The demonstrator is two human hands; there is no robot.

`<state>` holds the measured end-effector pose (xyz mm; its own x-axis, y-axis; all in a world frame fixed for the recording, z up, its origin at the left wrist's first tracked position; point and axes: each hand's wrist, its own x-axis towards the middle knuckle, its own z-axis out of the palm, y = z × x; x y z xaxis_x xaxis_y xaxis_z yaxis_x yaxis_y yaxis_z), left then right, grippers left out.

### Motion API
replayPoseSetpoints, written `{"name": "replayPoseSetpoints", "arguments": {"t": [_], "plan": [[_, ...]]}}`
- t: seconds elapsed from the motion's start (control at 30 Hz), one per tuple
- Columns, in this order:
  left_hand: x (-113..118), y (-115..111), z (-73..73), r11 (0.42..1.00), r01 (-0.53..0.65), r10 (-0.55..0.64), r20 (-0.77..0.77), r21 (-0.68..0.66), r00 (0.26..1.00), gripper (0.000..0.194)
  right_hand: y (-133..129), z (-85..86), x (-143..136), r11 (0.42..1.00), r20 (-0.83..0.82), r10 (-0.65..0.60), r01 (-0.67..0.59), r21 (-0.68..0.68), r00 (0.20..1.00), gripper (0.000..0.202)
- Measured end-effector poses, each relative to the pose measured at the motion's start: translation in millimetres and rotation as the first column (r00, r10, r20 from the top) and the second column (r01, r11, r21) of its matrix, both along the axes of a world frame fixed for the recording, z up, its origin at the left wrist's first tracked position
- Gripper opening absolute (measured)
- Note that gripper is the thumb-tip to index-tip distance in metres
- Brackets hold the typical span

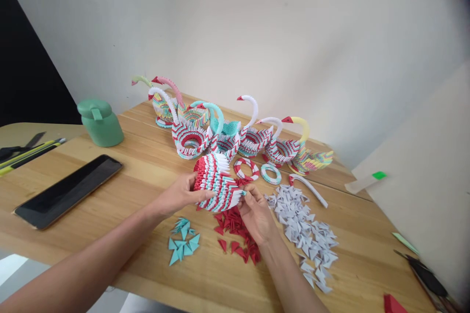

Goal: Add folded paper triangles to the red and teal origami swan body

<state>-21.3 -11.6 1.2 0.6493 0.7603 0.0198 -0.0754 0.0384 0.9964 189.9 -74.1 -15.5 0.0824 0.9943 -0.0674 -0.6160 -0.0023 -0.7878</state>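
A rounded body of folded paper pieces, striped red, white and turquoise, is held up above the wooden table. My left hand grips its left side, thumb along the front and the other fingers behind, out of sight. At its right edge my right hand pinches a small turquoise paper piece against the white points. Beneath lie loose red folded triangles. A few turquoise triangles are to their left, and a larger pile of white triangles is to the right.
Several finished paper swans stand in a row along the back. Before them lie a red-white ring, a turquoise-white ring and a loose white neck. A phone and green container are at left; scissors at right.
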Motion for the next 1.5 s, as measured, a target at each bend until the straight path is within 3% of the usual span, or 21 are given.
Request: {"name": "replayPoseSetpoints", "arguments": {"t": [0.83,1.17,1.3,1.5], "plan": [[-2.2,-0.4,3.1,0.999,0.028,-0.028,0.023,-0.034,0.999,0.042,-2.0,10.5,4.4,0.997,0.148,0.073,-0.072,-0.014,0.986,0.031],[-2.4,0.1,2.9,0.999,0.041,-0.040,0.045,-0.026,0.998,0.036,-1.2,7.3,4.8,0.997,0.160,0.082,-0.083,-0.002,0.984,0.029],[-1.9,-0.3,2.5,1.000,0.023,-0.023,0.008,0.011,1.000,0.035,-2.4,5.4,3.8,0.998,0.260,0.034,-0.045,0.035,0.965,0.027],[-0.5,-1.0,2.6,0.998,-0.016,0.017,-0.008,0.056,1.000,0.036,-5.6,10.4,-0.5,0.989,0.472,-0.124,0.072,0.127,0.873,0.026]]}}
